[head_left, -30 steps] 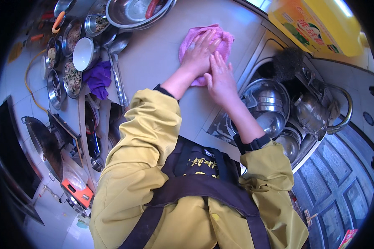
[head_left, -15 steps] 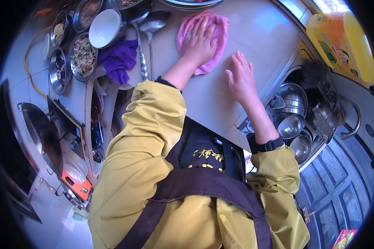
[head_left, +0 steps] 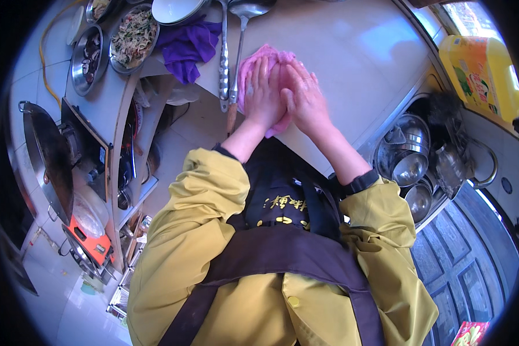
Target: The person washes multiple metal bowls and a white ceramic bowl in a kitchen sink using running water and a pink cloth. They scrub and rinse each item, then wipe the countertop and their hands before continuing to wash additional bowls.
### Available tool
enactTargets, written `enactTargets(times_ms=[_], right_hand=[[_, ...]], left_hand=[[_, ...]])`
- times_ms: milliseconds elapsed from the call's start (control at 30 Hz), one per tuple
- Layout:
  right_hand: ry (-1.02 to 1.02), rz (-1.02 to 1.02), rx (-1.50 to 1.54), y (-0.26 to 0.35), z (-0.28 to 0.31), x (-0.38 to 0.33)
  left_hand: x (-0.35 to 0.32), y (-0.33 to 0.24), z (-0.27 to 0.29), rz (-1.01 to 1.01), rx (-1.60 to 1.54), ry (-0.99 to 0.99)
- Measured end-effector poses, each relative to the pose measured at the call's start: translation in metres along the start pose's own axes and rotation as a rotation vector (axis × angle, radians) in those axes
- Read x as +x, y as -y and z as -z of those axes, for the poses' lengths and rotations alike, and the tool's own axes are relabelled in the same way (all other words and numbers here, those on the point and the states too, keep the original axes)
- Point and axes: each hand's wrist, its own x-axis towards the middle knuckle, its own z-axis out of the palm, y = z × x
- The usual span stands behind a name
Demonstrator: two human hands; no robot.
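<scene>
A pink cloth (head_left: 285,58) lies bunched on the pale counter (head_left: 352,63) near its front edge. My left hand (head_left: 263,97) rests flat on the cloth, fingers stretched out and pointing away from me. Against its right side, my right hand (head_left: 307,99) also presses on the cloth with fingers extended and the thumb toward the left hand. Between and under the hands, part of the cloth is hidden. Just left of it lie two long-handled metal utensils, a ladle handle (head_left: 224,66) and a spatula (head_left: 252,8). A crumpled purple cloth (head_left: 187,48) is farther left.
At the far left stand a white bowl (head_left: 176,9), a metal bowl of shredded food (head_left: 134,39) and one with dark pieces (head_left: 89,60). A wok (head_left: 51,151) is lower left. On the right are a sink with metal bowls (head_left: 410,138), a faucet (head_left: 491,164) and a yellow jug (head_left: 480,75).
The pink cloth has come nearer the counter's front edge and is more bunched. My right hand has moved left from the bare counter onto it, beside my left hand. The view has shifted.
</scene>
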Motion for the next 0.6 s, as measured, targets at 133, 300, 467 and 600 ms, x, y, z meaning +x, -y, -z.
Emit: enactTargets(times_ms=[133, 300, 467, 600], right_hand=[[0.001, 0.020, 0.015, -0.002, -0.004, -0.012], [0.066, -0.077, -0.025, -0.018, 0.000, -0.030], [-0.091, -0.086, -0.053, -0.031, 0.007, -0.034], [-0.234, -0.083, -0.098, -0.043, 0.022, -0.039]], left_hand=[[-0.034, -0.018, -0.007, 0.061, 0.071, 0.084], [-0.036, -0.020, -0.015, -0.036, 0.042, 0.041], [-0.003, -0.034, -0.033, -0.133, 0.044, 0.110], [0.036, -0.060, -0.056, -0.241, 0.043, 0.079]])
